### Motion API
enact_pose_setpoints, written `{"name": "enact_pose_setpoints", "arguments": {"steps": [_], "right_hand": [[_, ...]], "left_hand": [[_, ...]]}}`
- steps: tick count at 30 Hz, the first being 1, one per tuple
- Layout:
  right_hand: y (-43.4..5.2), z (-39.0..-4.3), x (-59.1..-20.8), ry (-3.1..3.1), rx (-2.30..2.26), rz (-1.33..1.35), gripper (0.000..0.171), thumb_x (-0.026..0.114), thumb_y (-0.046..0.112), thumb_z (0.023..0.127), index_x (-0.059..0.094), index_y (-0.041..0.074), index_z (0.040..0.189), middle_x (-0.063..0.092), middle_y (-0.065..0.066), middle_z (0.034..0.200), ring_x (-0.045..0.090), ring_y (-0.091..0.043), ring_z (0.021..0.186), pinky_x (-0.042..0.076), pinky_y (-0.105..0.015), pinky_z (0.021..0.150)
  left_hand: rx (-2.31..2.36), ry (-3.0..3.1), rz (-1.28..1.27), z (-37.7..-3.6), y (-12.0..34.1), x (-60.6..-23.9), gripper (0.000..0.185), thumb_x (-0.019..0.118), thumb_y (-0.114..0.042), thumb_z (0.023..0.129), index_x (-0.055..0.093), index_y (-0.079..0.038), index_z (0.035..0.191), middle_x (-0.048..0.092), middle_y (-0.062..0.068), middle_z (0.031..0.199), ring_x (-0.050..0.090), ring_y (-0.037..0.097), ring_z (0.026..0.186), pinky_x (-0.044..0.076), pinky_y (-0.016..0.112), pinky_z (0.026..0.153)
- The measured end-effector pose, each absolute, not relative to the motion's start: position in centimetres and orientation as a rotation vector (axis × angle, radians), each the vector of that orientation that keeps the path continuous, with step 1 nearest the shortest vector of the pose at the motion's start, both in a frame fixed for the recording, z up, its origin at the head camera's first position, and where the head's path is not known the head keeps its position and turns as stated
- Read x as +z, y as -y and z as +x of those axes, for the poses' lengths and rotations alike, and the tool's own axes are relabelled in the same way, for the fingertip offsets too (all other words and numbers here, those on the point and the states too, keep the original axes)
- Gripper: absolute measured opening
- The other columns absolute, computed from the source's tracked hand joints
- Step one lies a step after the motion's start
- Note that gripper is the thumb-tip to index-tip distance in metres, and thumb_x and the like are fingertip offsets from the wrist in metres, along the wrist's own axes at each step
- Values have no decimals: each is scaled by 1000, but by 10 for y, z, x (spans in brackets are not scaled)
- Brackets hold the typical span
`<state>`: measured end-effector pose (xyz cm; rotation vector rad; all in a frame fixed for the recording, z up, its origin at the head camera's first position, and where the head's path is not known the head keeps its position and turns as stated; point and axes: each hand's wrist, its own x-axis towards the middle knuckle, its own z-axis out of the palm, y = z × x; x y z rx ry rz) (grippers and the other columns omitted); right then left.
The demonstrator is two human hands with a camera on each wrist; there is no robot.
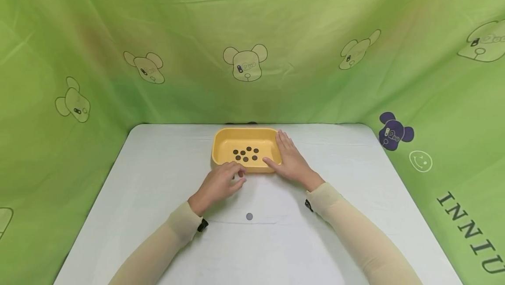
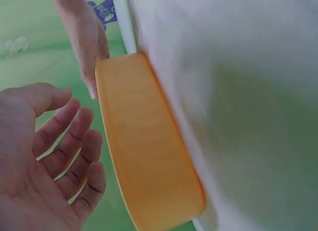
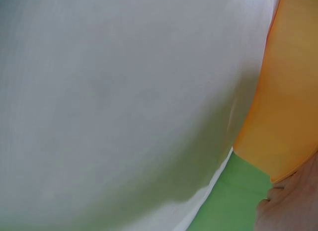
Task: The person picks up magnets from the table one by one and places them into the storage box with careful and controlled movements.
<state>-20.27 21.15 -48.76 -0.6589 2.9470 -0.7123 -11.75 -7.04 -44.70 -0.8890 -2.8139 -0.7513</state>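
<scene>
A shallow yellow plastic tray (image 1: 246, 132) stands near the table's far edge. Several small dark round discs (image 1: 246, 159) lie spread over its floor. At the tray's right end my right hand (image 1: 293, 164) holds the corner, thumb over the rim and inside, fingers along the outer side. My left hand (image 1: 221, 183) hovers at the tray's front wall, its fingers loosely bent. In the left wrist view nothing shows between those fingers (image 2: 89, 146). A small dark spot under them in the head view is too unclear to name. One grey disc (image 1: 249, 216) lies on the table before the tray.
A white cloth (image 1: 165, 158) covers the table. Green fabric (image 1: 189, 96) printed with bear heads hangs close behind the tray and along both sides. Dark bands (image 1: 203, 225) sit at both wrists, by the sleeve cuffs.
</scene>
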Motion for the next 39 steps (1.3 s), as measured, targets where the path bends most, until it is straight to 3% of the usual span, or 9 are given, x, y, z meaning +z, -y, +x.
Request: {"name": "enact_pose_setpoints", "arguments": {"steps": [16, 39], "right_hand": [[-213, -206, -487, -2940, -720, -656, 109, 53, 67, 104, 3, -4, 169, 2, -23, 178, 0, -38, 166, 5, -49, 134], [-211, -204, -487, -2921, -734, -644, 108, 51, 69, 104, 2, -1, 170, -1, -20, 179, -4, -32, 166, 4, -47, 134]], "left_hand": [[-690, 2942, -1018, -93, 65, -465, 22, 76, -27, 102, 75, -19, 122, 72, -7, 104, 67, 12, 97, 56, 34, 87], [-470, 3072, -1158, -72, 57, -476, 31, 79, -42, 99, 76, -22, 123, 69, -9, 106, 61, 9, 88, 53, 30, 84]]}}
